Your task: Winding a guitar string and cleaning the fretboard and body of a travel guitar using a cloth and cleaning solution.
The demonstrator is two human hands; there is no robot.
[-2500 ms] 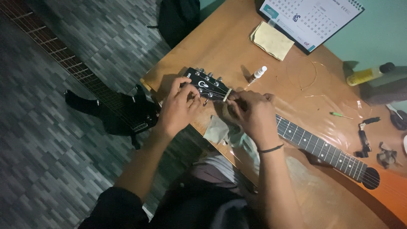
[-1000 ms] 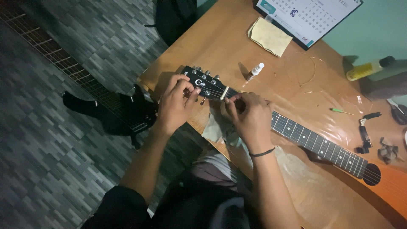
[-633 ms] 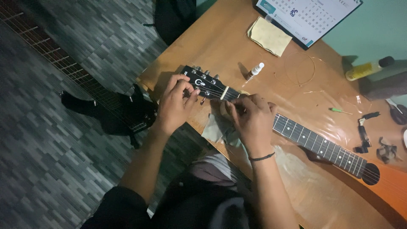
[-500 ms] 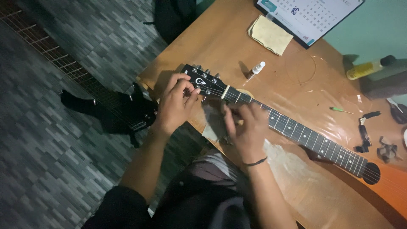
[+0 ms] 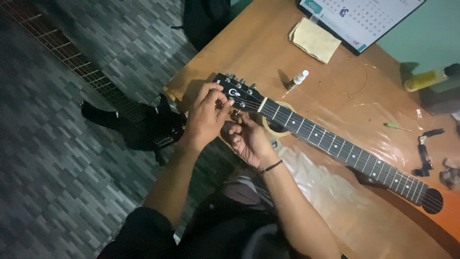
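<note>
Both hands at the headstock of a guitar lying across a wooden surface

The surface [image 5: 249, 43] carries the guitar [image 5: 335, 144] slantwise, its headstock [image 5: 242, 91] near the front edge; the left hand [image 5: 206, 115] pinches at the tuning pegs from above, the right hand [image 5: 247, 139] curls its fingers just under the headstock; behind lie a yellow cloth [image 5: 315, 41] and a small spray bottle [image 5: 298, 79]

Both hands — left hand [image 5: 205, 115], right hand [image 5: 247, 139] — pinch at the guitar headstock [image 5: 235, 92] on the wooden table [image 5: 249, 43].
</note>
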